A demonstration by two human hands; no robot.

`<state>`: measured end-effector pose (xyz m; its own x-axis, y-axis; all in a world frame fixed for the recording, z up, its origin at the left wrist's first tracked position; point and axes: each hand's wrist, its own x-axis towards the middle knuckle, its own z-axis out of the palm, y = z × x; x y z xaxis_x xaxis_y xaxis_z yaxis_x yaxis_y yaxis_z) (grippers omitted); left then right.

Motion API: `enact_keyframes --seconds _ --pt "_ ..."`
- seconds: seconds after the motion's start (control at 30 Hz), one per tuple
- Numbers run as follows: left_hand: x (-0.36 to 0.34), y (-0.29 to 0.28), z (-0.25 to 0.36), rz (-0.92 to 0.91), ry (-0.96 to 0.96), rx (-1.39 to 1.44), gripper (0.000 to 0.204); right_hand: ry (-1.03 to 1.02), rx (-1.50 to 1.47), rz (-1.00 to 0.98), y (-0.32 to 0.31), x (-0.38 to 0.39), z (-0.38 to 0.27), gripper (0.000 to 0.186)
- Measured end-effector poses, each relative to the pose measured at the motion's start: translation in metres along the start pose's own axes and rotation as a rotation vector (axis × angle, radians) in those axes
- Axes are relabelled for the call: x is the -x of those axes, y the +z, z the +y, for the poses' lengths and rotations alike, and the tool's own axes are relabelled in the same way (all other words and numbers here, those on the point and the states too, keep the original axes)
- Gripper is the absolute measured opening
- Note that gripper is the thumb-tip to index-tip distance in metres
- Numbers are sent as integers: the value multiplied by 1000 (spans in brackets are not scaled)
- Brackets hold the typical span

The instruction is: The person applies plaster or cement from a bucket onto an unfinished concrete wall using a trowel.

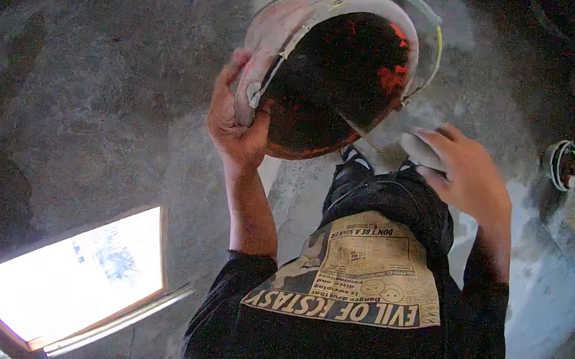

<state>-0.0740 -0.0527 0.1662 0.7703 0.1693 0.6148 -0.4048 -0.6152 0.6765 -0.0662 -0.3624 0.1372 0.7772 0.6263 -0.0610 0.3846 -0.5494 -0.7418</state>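
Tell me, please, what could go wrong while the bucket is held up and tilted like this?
1. The left hand alone grips the orange bucket by its rim, tilted on its side; it may slip or twist loose.
2. Anything left inside could spill onto the person's dark trousers or the concrete floor directly below.
3. The right hand holds a pale flat tool near the bucket's mouth; the two might knock together.

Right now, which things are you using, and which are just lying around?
In use:
- orange bucket, tipped, gripped by the left hand
- flat pale tool in the right hand

Lying about:
- small round thing on the floor
- bright window opening
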Motion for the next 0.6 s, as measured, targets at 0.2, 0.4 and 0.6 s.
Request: enact_keyframes --seconds 0.2,0.4,0.6 --pt "11 -12 12 -215 -208 -155 38 -42 118 -28 26 -32 -18 46" --pt "19 1 15 -235 -124 20 41 17 168 -92 44 -44 -29 41" --pt "40 31 0 -329 -47 86 47 -107 119 -63 61 -46 -2 32"
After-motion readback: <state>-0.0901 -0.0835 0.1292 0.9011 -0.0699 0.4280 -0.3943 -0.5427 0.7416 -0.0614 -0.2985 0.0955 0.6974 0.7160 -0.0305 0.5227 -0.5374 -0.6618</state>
